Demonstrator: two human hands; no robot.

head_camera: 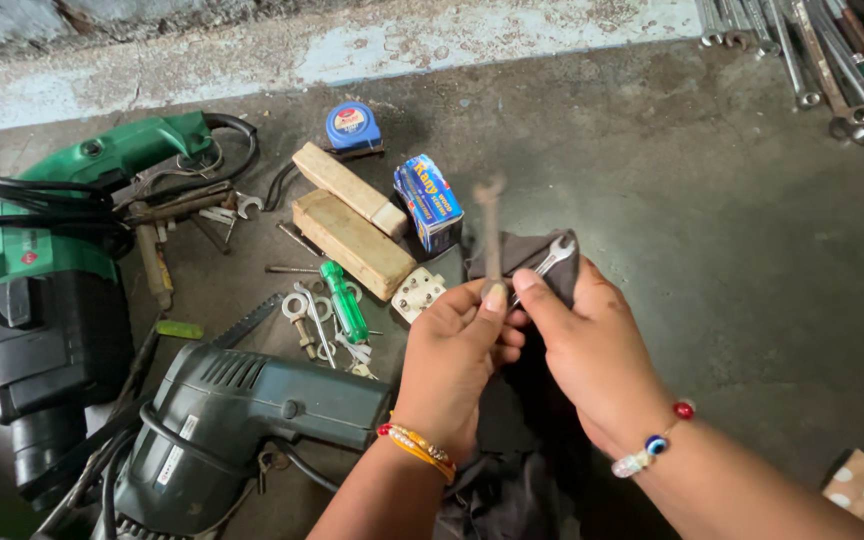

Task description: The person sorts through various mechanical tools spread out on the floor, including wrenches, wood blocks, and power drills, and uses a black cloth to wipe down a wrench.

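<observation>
My left-hand fingers [495,297] pinch a blurred, rusty brown open-end spanner [490,225] upright, while my right hand [582,345] presses a small shiny steel spanner [554,255] into a dark grey cloth [527,255], seemingly for wiping. Both hover over the concrete floor [712,230]; bare room lies rightward, power drills [242,410] crowd left.

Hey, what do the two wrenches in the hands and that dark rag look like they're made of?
The small wrench in the right hand looks like bright plated steel: silvery and shiny. The wrench in the left hand seems to be duller, brownish metal, maybe rusted, though it is blurred. The dark cloth looks like soft woven fabric: it folds and drapes.
</observation>
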